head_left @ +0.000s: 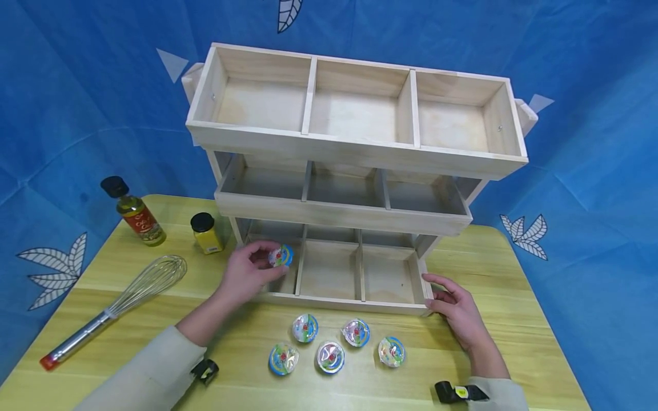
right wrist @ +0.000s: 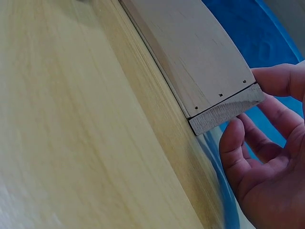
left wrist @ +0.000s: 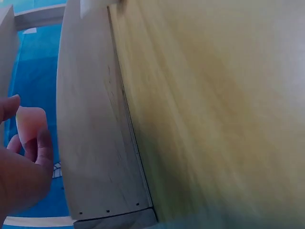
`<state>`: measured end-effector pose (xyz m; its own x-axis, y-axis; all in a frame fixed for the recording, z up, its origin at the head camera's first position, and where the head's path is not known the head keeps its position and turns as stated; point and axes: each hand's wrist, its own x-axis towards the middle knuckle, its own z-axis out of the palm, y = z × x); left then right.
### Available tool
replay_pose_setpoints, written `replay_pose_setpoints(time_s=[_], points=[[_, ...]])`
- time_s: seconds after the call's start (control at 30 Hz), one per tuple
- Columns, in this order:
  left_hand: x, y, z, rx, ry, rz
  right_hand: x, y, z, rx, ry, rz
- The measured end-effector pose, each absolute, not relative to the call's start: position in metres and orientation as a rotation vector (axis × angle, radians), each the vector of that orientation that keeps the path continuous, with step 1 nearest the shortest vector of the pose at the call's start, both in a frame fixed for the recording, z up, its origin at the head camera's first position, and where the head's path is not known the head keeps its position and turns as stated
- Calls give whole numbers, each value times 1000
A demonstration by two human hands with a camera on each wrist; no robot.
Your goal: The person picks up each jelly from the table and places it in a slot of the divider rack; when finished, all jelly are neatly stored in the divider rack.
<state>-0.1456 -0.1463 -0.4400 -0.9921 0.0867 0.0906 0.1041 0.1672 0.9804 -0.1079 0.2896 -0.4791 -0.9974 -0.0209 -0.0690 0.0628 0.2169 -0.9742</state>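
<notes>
In the head view my left hand (head_left: pixel 248 270) holds a small jelly cup (head_left: pixel 280 256) with a blue-edged printed lid, over the bottom tier's left compartment. The left wrist view shows the cup's pinkish body (left wrist: pixel 32 123) pinched between thumb and fingers. My right hand (head_left: pixel 459 308) grips the right front corner of the bottom tier of a wooden three-tier rack (head_left: pixel 354 145), thumb and fingertips at its end board (right wrist: pixel 226 110). Several more jelly cups lie on the table in front of the rack, among them a middle one (head_left: pixel 330 357) and a right one (head_left: pixel 392 351).
A whisk (head_left: pixel 115 308) lies on the left of the wooden table (head_left: pixel 493 274). Behind it stand an oil bottle (head_left: pixel 140 217) and a yellow jar with a black lid (head_left: pixel 207 234). Each tier is split into three compartments. Blue cloth (head_left: pixel 92 85) hangs behind.
</notes>
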Motion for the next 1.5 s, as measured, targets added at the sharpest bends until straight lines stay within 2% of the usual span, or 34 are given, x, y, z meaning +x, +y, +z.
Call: replay_pose_setpoints(time_s=[0.23, 0.53, 1.5], points=[[-166, -141, -453, -128, -2497, -1847, -108, 290, -479, 65, 2392, -1910], [-180, -137, -464, -165, -2542, -1674, -108, 289, -478, 77, 2392, -1911], [-192, -132, -471, -58, -2727, -1687, -108, 290, -479, 67, 2385, -1913]])
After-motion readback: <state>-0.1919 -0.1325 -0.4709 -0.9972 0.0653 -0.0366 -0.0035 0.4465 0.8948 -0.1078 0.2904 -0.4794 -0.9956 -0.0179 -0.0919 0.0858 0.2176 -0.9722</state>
